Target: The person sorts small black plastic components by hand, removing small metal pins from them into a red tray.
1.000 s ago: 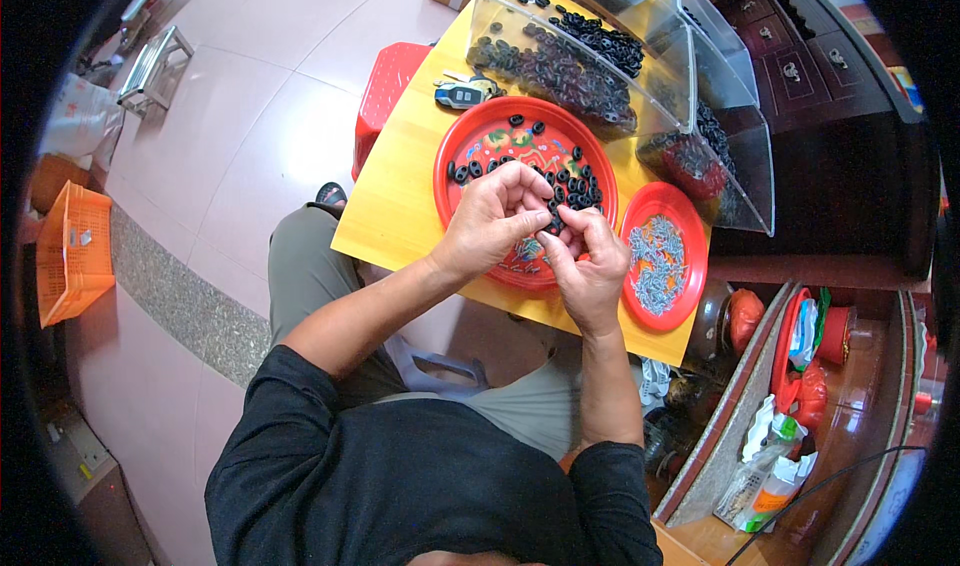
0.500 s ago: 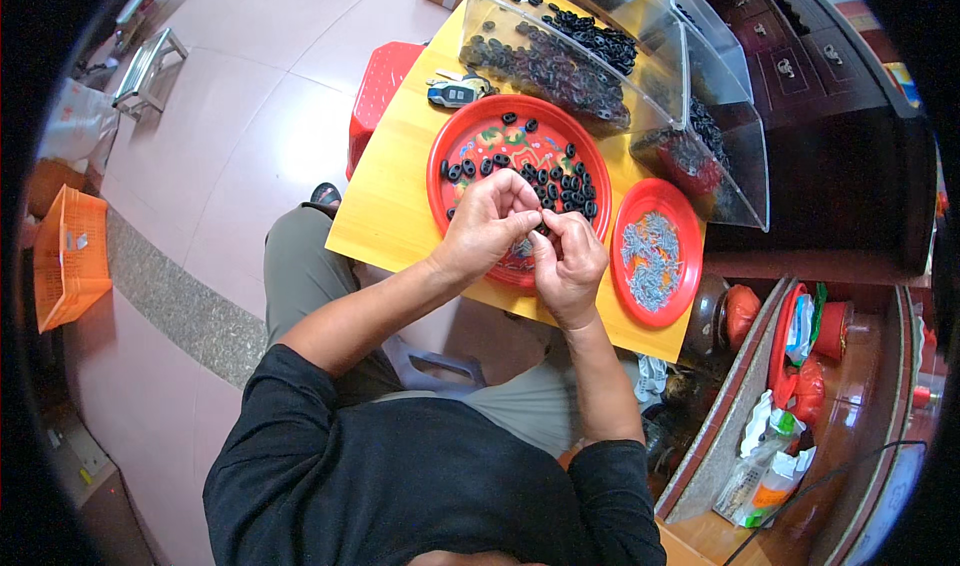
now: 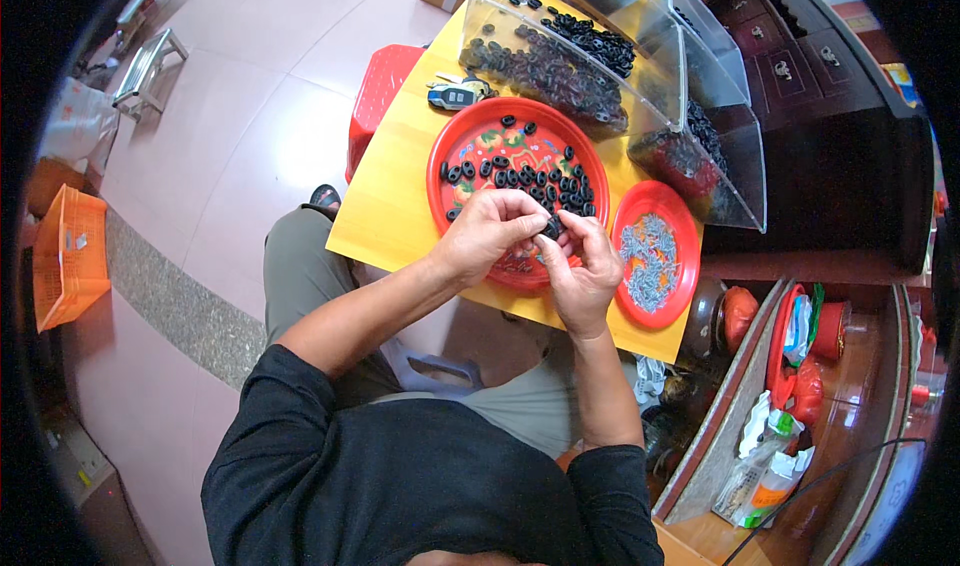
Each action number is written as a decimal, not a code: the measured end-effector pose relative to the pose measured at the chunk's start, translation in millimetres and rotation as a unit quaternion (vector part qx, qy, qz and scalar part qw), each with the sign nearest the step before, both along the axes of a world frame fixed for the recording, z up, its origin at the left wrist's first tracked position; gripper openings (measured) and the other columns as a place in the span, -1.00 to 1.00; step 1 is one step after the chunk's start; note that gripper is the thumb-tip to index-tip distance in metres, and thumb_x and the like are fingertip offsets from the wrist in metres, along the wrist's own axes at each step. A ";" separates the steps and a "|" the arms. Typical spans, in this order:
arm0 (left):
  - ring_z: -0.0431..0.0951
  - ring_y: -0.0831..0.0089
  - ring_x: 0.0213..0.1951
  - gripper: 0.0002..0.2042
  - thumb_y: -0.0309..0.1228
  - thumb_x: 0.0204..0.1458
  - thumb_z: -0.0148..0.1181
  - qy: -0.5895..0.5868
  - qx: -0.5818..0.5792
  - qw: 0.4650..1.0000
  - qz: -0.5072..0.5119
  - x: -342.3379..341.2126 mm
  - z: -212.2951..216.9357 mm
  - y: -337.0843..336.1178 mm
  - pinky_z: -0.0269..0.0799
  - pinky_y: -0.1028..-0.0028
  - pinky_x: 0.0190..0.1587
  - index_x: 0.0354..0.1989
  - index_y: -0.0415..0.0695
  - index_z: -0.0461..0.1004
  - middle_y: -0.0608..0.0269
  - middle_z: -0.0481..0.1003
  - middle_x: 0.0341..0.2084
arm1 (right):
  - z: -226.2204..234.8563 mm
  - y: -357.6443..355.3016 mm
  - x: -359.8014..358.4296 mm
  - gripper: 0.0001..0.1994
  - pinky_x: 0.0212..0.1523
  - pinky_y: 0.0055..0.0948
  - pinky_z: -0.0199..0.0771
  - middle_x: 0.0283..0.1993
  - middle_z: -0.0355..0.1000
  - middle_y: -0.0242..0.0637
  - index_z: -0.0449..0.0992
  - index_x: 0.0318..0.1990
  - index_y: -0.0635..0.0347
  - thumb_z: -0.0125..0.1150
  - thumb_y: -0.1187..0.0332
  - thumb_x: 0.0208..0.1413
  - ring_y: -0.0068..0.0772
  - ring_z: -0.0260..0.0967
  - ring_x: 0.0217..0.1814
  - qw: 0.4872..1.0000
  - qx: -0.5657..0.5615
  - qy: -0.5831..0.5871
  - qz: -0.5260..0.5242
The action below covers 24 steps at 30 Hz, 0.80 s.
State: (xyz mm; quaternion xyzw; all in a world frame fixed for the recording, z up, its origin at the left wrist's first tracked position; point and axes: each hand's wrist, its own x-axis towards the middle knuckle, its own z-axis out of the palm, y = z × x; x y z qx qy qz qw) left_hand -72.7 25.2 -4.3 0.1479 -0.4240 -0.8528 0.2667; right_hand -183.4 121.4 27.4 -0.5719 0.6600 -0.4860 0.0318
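Over the near part of a round red tray (image 3: 436, 188), both hands meet at a small black oval piece (image 3: 552, 228). My left hand (image 3: 488, 234) is closed, its thumb and forefinger pinching the left side of this piece. From the other side, my right hand (image 3: 585, 274) grips it between thumb and bent fingers. The fingers cover much of the piece, so its details are hidden. Several like black oval pieces with two holes (image 3: 542, 178) lie on the flowered tray. To the right, a smaller red plate (image 3: 683, 286) bears a heap of small grey screw-like parts (image 3: 650, 256).
Transparent bins (image 3: 640, 106) of black pieces stand along the yellow table's (image 3: 375, 221) far right side. A car key (image 3: 455, 94) lies beyond the tray. At the table's left is a red stool (image 3: 385, 86). An open drawer (image 3: 830, 416) with packets is at the right.
Both hands have shifted slightly to the right. The right hand has turned and lowered a little, and more of the black piece shows between the fingertips.
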 end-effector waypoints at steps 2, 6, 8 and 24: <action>0.34 0.75 -0.58 -0.90 -0.39 0.08 0.13 -0.007 -0.002 1.000 0.002 -1.0 -2.6 0.3 0.22 0.72 -0.54 -0.41 -0.13 0.45 0.48 0.39 -0.61 | -0.3 -0.4 0.6 -0.67 -0.54 -0.62 0.32 -0.48 0.32 -0.30 0.46 -0.21 0.32 0.33 0.62 -0.22 -0.55 0.26 -0.54 1.000 0.006 -0.014 -0.003; 0.32 0.76 -0.58 -0.88 -0.36 0.08 0.14 -0.012 -0.009 1.000 0.006 -0.9 2.0 0.9 0.20 0.73 -0.54 -0.42 -0.12 0.44 0.50 0.37 -0.62 | -0.6 -2.1 2.8 -0.64 -0.52 -0.60 0.33 -0.47 0.34 -0.29 0.46 -0.17 0.34 0.33 0.62 -0.22 -0.56 0.26 -0.53 1.000 -0.012 -0.019 -0.010; 0.31 0.76 -0.59 -0.88 -0.35 0.08 0.14 -0.006 -0.010 1.000 0.013 -1.2 3.1 0.9 0.19 0.72 -0.55 -0.42 -0.12 0.44 0.51 0.36 -0.62 | 0.1 -2.9 4.0 -0.63 -0.52 -0.60 0.33 -0.47 0.34 -0.28 0.46 -0.15 0.34 0.33 0.62 -0.22 -0.55 0.26 -0.53 0.999 -0.016 -0.022 -0.017; 0.33 0.73 -0.57 -0.88 -0.43 0.06 0.12 -0.018 -0.019 0.999 0.023 -2.6 -13.7 0.8 0.25 0.69 -0.53 -0.48 -0.16 0.40 0.45 0.37 -0.61 | -17.2 -1.5 3.7 -0.70 -0.48 -0.48 0.36 -0.48 0.37 -0.19 0.47 -0.21 0.35 0.29 0.64 -0.20 -0.37 0.33 -0.50 1.000 -0.012 0.018 -0.011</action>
